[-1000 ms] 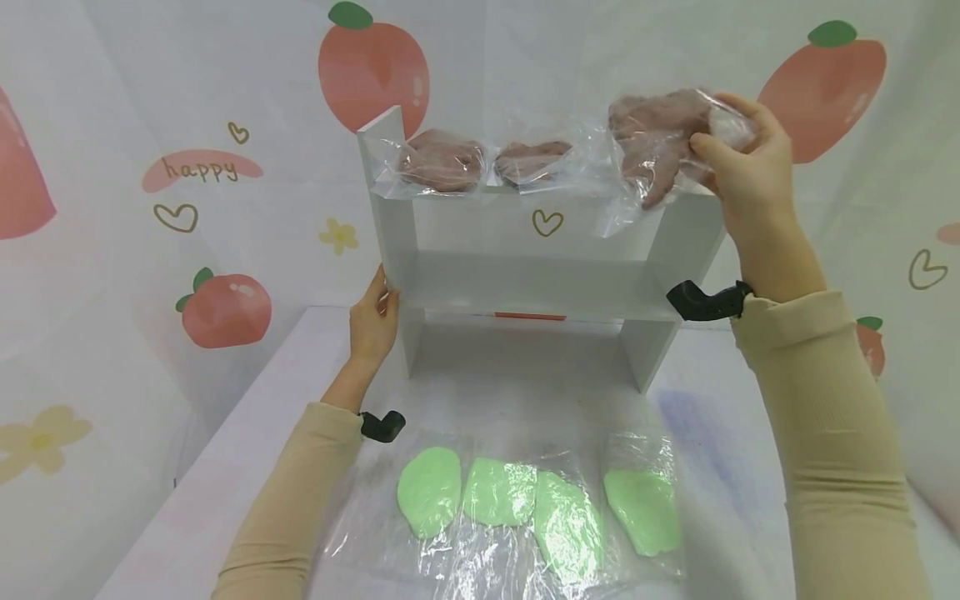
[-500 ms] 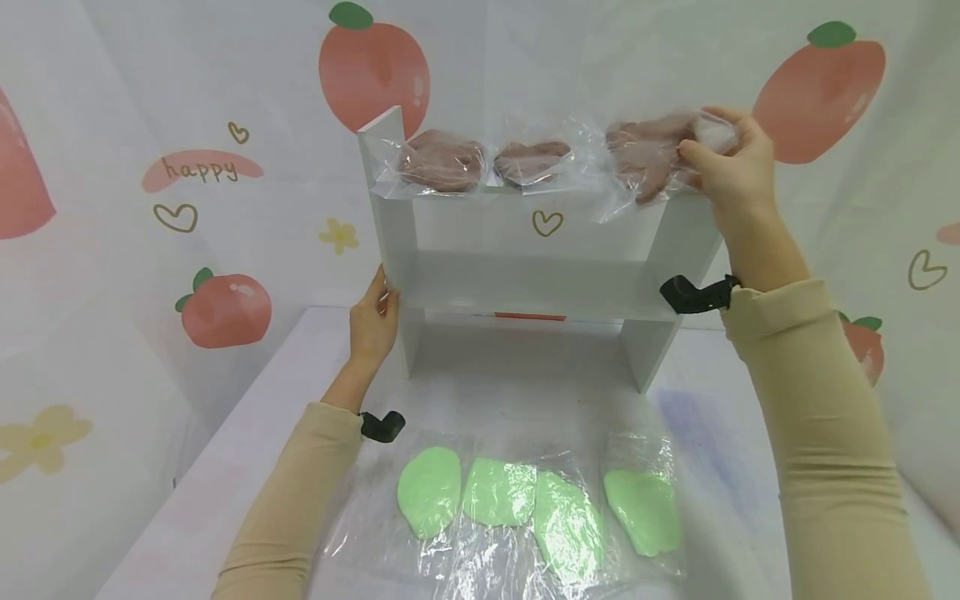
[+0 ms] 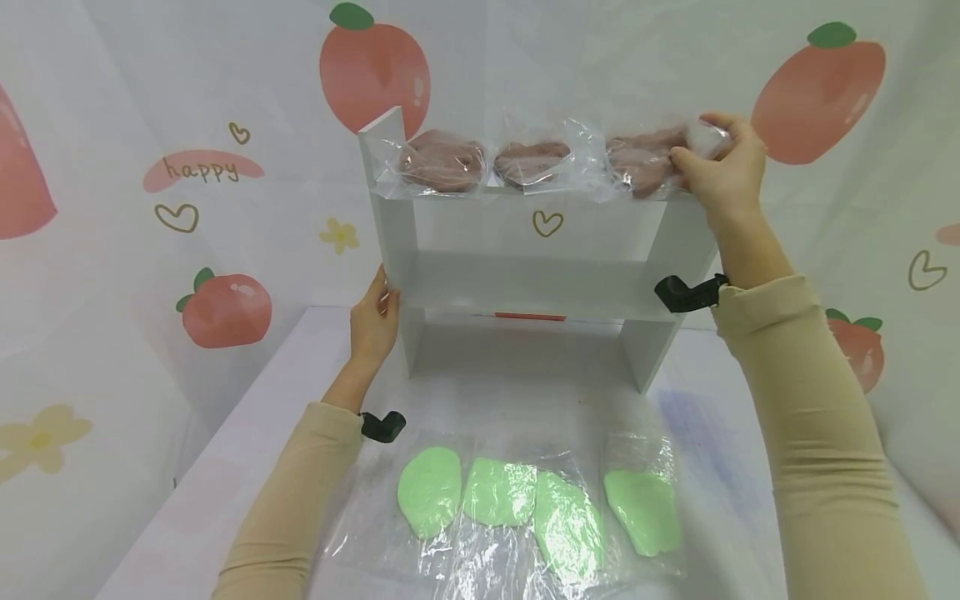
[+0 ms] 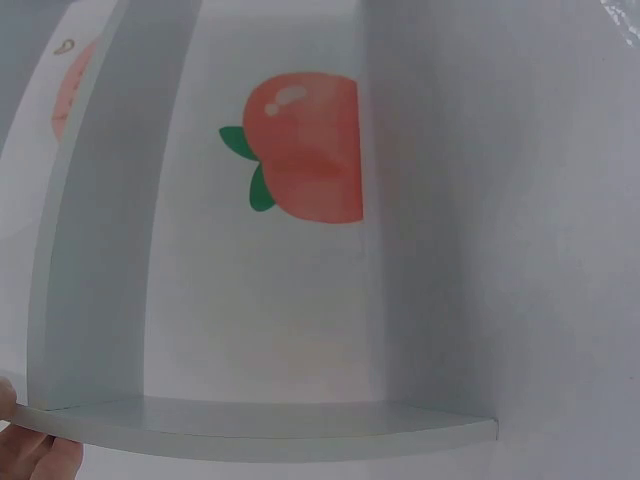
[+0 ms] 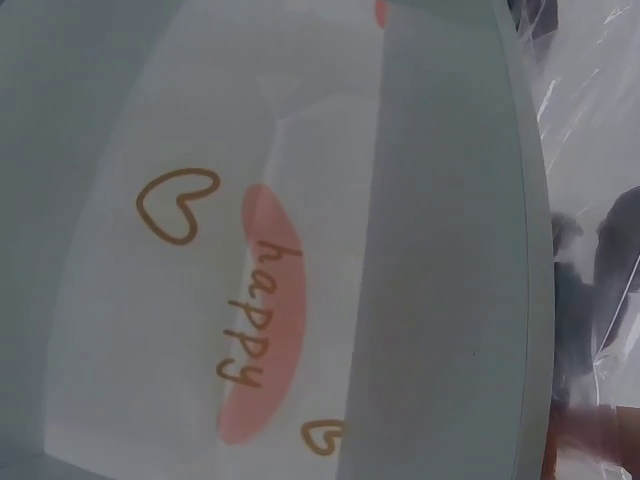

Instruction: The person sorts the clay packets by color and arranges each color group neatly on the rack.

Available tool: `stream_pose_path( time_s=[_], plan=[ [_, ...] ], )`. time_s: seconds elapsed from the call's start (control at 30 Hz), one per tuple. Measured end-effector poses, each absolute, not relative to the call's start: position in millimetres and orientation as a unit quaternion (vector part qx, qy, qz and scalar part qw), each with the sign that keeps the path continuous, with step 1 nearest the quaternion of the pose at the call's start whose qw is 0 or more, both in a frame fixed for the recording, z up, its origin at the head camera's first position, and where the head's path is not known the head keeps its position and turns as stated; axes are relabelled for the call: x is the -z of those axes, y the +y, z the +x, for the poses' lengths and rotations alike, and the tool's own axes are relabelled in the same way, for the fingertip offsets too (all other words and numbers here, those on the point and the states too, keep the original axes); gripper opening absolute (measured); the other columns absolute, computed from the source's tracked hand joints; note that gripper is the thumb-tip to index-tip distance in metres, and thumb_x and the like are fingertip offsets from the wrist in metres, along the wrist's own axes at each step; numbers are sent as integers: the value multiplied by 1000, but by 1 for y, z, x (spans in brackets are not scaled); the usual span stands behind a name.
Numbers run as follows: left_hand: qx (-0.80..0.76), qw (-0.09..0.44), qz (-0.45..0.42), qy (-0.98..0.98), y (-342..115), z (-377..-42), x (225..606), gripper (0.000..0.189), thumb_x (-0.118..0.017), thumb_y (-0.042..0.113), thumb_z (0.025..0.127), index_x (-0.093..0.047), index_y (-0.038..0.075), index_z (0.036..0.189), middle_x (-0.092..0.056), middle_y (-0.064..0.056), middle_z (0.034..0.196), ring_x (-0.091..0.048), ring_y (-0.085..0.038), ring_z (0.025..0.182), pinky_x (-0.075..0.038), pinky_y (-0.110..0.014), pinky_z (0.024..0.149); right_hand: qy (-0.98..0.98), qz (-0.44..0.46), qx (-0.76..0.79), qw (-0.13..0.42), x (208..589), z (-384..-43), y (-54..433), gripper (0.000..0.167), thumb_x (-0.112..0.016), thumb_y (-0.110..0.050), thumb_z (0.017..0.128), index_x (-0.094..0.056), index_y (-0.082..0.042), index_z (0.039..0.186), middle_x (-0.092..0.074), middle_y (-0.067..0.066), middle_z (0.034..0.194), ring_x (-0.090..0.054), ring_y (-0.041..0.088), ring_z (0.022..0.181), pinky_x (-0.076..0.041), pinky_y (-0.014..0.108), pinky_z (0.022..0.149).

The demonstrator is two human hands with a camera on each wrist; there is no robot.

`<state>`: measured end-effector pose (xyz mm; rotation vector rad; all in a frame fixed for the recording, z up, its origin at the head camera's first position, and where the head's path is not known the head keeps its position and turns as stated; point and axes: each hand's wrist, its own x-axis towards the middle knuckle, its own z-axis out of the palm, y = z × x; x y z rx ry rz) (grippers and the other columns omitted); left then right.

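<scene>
My right hand [image 3: 729, 171] pinches a clear plastic bag of brown, clay-like stuff [image 3: 641, 162] at the right end of the white shelf's top board. The bag's lower side appears to be down on the board. Left of it lie two more bagged brown lumps, a flat wide one [image 3: 442, 161] and a smaller one [image 3: 531, 162]. My left hand [image 3: 373, 325] grips the left side panel of the white shelf [image 3: 543, 279], thumb and fingers on either side of its edge [image 4: 270, 447]. In the right wrist view only a bit of finger [image 5: 600, 430] shows beside the bag.
Several flat bright green pieces in clear bags, among them a rounded one [image 3: 430, 492] and one at the right [image 3: 643, 510], lie on the white table [image 3: 720, 500] before the shelf. A fruit-patterned cloth [image 3: 247, 67] hangs behind.
My right hand has moved down and slightly left, lowering the bagged brown lump from above the shelf to the top board. My left hand has stayed on the side panel.
</scene>
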<state>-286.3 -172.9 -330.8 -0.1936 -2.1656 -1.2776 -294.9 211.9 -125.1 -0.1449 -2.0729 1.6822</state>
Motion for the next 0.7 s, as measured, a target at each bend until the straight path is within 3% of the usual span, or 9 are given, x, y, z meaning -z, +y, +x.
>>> stream_pose_path(
  time_s=[0.13, 0.3, 0.4, 0.47, 0.53, 0.7],
  plan=[
    [478, 311, -76, -818, -173, -287, 332, 47, -50, 6, 95, -39, 4, 141, -54, -29, 127, -59, -42, 110, -53, -46, 92, -785, -63, -574, 225, 125, -294, 214, 57, -67, -18, 84, -45, -25, 136, -36, -6, 89, -38, 4, 72, -45, 4, 52],
    [471, 324, -81, -817, -174, -288, 333, 47, -51, 6, 95, -40, 2, 140, -55, -30, 126, -60, -42, 108, -54, -47, 90, -817, -58, -541, 189, 123, -291, 219, 62, -61, -28, 87, -33, -26, 143, -37, -7, 92, -42, 1, 70, -43, 4, 54],
    [469, 324, -79, -817, -174, -288, 333, 47, -51, 6, 95, -40, 3, 141, -55, -30, 126, -60, -42, 109, -54, -46, 90, -817, -50, -552, 161, 121, -289, 222, 65, -57, -29, 89, -26, -26, 146, -39, -6, 121, -44, 1, 82, -46, 2, 57],
    [470, 323, -79, -818, -173, -288, 333, 47, -51, 6, 95, -39, 3, 141, -54, -30, 126, -60, -42, 109, -54, -46, 90, -807, -46, -571, 144, 120, -288, 224, 67, -57, -28, 89, -22, -26, 147, -29, -5, 140, -43, 4, 93, -49, 2, 59],
    [470, 323, -79, -818, -173, -288, 333, 47, -51, 6, 95, -39, 3, 141, -55, -30, 126, -60, -42, 108, -54, -46, 90, -790, -36, -597, 134, 120, -287, 225, 69, -58, -25, 89, -21, -25, 147, -20, -3, 149, -44, 5, 96, -50, 3, 59],
    [472, 319, -77, -818, -172, -287, 331, 47, -50, 6, 95, -39, 3, 141, -55, -30, 125, -60, -42, 108, -54, -46, 90, -734, -15, -667, 123, 123, -280, 232, 76, -66, -19, 84, -23, -23, 147, -36, -5, 128, -53, 5, 90, -55, 10, 59]
  ],
)
